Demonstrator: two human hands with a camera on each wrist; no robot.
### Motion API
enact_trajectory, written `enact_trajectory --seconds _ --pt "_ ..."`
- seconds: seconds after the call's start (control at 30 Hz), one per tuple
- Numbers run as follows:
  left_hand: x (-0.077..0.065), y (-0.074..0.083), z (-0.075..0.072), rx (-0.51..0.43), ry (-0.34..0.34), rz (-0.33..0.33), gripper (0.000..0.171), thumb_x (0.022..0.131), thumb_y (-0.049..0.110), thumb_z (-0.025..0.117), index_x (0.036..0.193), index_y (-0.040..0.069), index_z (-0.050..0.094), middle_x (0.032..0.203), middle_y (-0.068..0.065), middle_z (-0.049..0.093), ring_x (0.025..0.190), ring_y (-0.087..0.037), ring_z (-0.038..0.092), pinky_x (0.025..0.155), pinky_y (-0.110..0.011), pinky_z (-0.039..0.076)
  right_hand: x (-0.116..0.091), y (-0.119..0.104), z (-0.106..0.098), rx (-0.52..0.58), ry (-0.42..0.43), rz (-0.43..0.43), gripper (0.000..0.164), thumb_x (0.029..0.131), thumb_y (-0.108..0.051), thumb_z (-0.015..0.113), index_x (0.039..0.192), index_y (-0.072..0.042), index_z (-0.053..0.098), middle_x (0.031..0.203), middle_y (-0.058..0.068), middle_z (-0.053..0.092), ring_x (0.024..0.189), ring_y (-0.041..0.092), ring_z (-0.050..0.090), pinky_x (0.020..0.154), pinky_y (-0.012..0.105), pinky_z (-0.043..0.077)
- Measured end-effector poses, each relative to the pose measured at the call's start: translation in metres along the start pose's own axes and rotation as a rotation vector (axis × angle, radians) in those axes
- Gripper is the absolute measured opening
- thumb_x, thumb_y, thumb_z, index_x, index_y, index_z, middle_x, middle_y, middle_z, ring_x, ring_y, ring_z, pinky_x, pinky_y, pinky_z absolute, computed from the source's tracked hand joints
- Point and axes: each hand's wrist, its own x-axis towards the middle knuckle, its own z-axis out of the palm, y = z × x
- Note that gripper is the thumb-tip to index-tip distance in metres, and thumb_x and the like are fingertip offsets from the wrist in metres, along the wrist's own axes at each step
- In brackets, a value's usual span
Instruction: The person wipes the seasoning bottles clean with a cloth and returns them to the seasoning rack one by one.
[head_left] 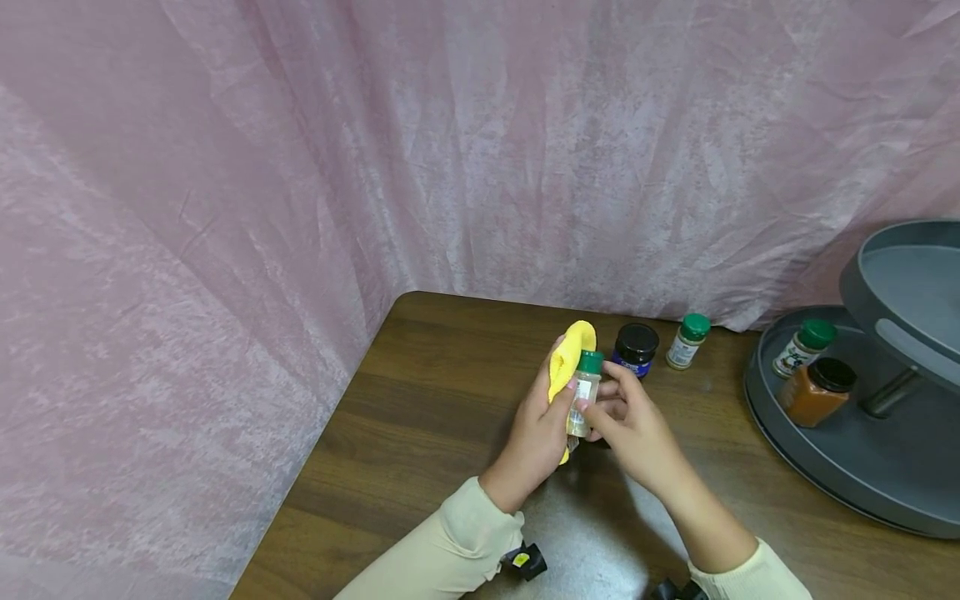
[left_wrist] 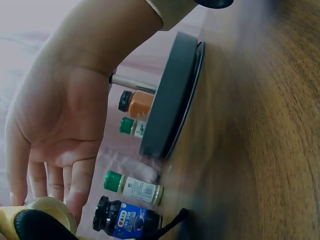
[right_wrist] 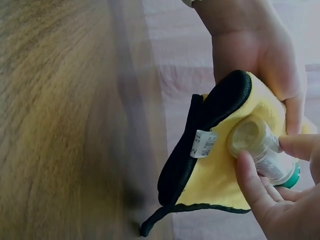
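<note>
Above the table, my left hand [head_left: 531, 433] holds a folded yellow cloth [head_left: 568, 357] with black edging, its thumb over a small clear spice jar. This spice jar [head_left: 583, 398] has a green lid and a pale label. Fingers and thumb of my right hand [head_left: 637, 429] grip the jar from the right side. In the right wrist view, the jar's round base [right_wrist: 246, 136] faces the camera and its side lies against the cloth [right_wrist: 215, 182]. The left wrist view catches only the jar's base [left_wrist: 52, 207] beside the right hand [left_wrist: 65, 125].
Behind the hands stand a dark jar [head_left: 636, 348] with a blue label and another green-lidded spice jar [head_left: 684, 342]. At right, a grey two-tier round tray [head_left: 783, 457] bears a green-lidded jar [head_left: 802, 348] and an orange-brown spice jar [head_left: 816, 393]. A pink curtain [head_left: 525, 167] hangs behind the table.
</note>
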Motion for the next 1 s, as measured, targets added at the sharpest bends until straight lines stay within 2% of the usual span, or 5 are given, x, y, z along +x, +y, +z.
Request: enact_trajectory --seconds 0.2,0.4,0.6,0.8,1.0 --pt "-0.003 0.002 0.004 0.050 -0.013 0.004 0.055 0.108 0.033 0.045 0.153 0.055 0.023 0.155 0.006 0.045 0.123 -0.015 0.058 0.096 -0.034 0.054 0.004 0.001 -0.006 0.004 0.034 0.011 0.069 0.099 -0.020 0.066 0.154 0.001 0.029 0.119 0.022 0.060 0.085 0.008 0.066 0.070 0.028 0.060" --pt "-0.004 0.002 0.010 0.080 -0.030 -0.019 0.055 0.108 0.034 0.047 0.153 0.054 0.024 0.152 0.003 0.047 0.113 -0.015 0.062 0.093 -0.039 0.057 0.007 0.003 -0.012 -0.044 0.098 0.017 0.062 0.099 -0.024 0.067 0.149 -0.002 0.038 0.122 0.019 0.057 0.094 0.017 0.064 0.069 0.027 0.060" --pt "-0.005 -0.003 0.012 0.086 -0.036 -0.029 0.055 0.108 0.034 0.045 0.154 0.053 0.022 0.159 0.009 0.038 0.126 -0.016 0.056 0.102 -0.041 0.053 0.006 0.005 -0.011 -0.081 0.092 0.013 0.061 0.101 -0.027 0.063 0.152 -0.006 0.037 0.128 0.019 0.060 0.097 0.019 0.065 0.070 0.027 0.059" --pt "-0.003 -0.003 0.008 0.013 0.004 -0.016 0.054 0.109 0.034 0.044 0.155 0.052 0.023 0.151 0.003 0.047 0.114 -0.015 0.062 0.092 -0.036 0.057 0.001 0.004 -0.006 -0.070 0.029 0.022 0.066 0.105 -0.027 0.055 0.159 -0.005 0.024 0.132 0.021 0.061 0.094 0.017 0.066 0.078 0.029 0.059" --pt "0.000 0.000 0.003 0.015 0.031 0.023 0.054 0.109 0.031 0.044 0.156 0.048 0.024 0.152 -0.003 0.048 0.114 -0.020 0.062 0.083 -0.030 0.058 -0.001 0.001 -0.001 -0.037 0.003 -0.012 0.064 0.100 -0.020 0.064 0.153 -0.003 0.032 0.122 0.022 0.064 0.095 0.021 0.068 0.071 0.031 0.060"
